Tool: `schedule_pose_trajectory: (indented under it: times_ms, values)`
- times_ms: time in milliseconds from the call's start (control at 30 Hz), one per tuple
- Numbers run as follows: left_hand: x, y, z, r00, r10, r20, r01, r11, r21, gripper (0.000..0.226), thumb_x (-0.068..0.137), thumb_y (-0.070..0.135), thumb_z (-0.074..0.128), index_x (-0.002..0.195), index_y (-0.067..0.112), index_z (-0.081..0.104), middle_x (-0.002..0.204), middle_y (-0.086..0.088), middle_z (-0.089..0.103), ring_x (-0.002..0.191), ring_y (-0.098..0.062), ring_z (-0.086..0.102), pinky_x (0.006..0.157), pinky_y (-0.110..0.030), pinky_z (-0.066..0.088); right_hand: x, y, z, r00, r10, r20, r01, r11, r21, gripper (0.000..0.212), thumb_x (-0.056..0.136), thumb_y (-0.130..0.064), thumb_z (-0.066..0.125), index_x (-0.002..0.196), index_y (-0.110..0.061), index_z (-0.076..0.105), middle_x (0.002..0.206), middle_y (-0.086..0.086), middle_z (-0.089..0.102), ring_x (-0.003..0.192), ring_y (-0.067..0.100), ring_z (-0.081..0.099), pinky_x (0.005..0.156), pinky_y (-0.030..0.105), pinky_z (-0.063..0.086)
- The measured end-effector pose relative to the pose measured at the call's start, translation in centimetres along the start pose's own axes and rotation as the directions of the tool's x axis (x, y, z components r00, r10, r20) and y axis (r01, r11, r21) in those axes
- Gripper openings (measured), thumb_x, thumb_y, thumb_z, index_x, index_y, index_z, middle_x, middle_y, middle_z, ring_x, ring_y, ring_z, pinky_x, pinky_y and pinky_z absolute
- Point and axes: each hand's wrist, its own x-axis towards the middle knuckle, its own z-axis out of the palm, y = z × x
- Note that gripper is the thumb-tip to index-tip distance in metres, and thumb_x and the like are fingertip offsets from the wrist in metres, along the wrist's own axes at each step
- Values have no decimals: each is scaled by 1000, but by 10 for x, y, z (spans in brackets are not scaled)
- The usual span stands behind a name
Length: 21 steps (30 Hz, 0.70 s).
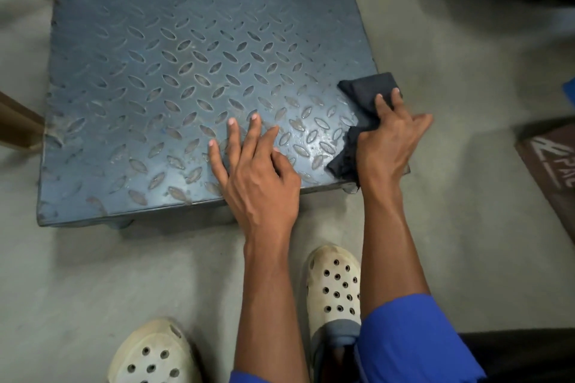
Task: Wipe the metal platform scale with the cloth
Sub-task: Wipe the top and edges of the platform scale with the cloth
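Showing pale clogs (334, 284) and a blue sleeve (410, 345) nearest, below the wrists, on grey floor (451, 56). Lying right of the right hand (385, 143): brown mat (547, 165); left of the left hand (258, 171), wooden legs (18, 123). Pressing left hand flat, fingers (231, 134) spread straight, holding nothing, on scale (186, 71). Gripping dark cloth (364, 90) in right hand at scale's near right corner, touching its plate.

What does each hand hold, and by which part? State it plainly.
The right hand grips the cloth at its bunched middle, on the scale. The left hand holds nothing, fingers spread on the scale.
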Motion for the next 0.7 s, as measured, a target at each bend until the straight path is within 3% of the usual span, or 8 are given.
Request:
schedule_pose_trajectory:
  times_ms: [133, 200, 267, 300, 367, 500, 600, 700]
  values:
    - [1, -3, 0, 1000, 29, -10, -30, 999, -13, 37, 98, 18, 56, 130, 16, 74, 153, 1, 60, 157, -25, 37, 130, -55, 15, -20, -76, 13, 927, -355, -124, 375, 902, 215, 58, 77, 14, 46, 126, 0, 73, 139, 16, 67, 86, 38, 50, 83, 22, 26]
    - [0, -15, -5, 997, 9, -80, -12, 999, -43, 36, 99, 17, 52, 125, 10, 76, 144, -3, 68, 152, -25, 46, 127, -57, 24, -35, -115, 23, 852, -523, -33, 504, 799, 328, 48, 81, 11, 63, 127, 0, 73, 139, 16, 67, 90, 38, 52, 83, 24, 35]
    - [-3, -32, -11, 982, -13, -187, 10, 1000, -15, 31, 93, 10, 57, 114, 11, 80, 139, -1, 71, 147, -23, 53, 124, -56, 28, -47, -133, 32, 765, -627, 146, 537, 747, 393, 48, 81, 8, 69, 127, -2, 73, 140, 15, 66, 95, 38, 52, 83, 35, 48]
    - [-5, -38, -13, 972, -11, -233, 13, 1000, 7, 28, 89, 7, 61, 106, 14, 82, 138, 0, 72, 146, -22, 54, 124, -55, 29, -48, -134, 35, 740, -637, 216, 530, 750, 395, 49, 81, 9, 66, 128, -3, 73, 140, 15, 66, 97, 39, 51, 84, 38, 50]
    - [-9, -48, -17, 939, -21, -344, 27, 1000, 13, 26, 86, 1, 65, 96, 16, 84, 134, -1, 74, 142, -24, 58, 121, -54, 33, -47, -127, 39, 761, -591, 266, 501, 797, 336, 55, 81, 14, 61, 132, -4, 71, 144, 15, 63, 100, 38, 49, 83, 34, 48]
    - [-10, -68, -28, 835, -118, -537, 145, 989, 7, 27, 90, -1, 66, 96, 18, 85, 132, -4, 75, 139, -24, 61, 121, -48, 36, -58, -122, 37, 820, -544, 179, 478, 822, 308, 62, 74, 24, 62, 130, -1, 71, 142, 17, 64, 96, 38, 51, 80, 22, 35]
    - [-9, -83, -42, 786, -166, -596, 197, 980, -14, 29, 89, -3, 67, 99, 18, 84, 137, -5, 72, 142, -27, 57, 123, -44, 33, -76, -138, 37, 719, -680, 142, 582, 701, 411, 58, 75, 22, 64, 128, 0, 72, 143, 16, 64, 97, 35, 49, 80, 22, 37]
    - [-9, -95, -53, 787, -175, -591, 199, 980, -24, 28, 92, 1, 64, 106, 17, 83, 141, -5, 69, 147, -27, 52, 126, -45, 29, -85, -148, 36, 620, -767, 167, 626, 612, 483, 59, 73, 20, 63, 127, -1, 73, 142, 14, 65, 96, 33, 47, 81, 24, 38]
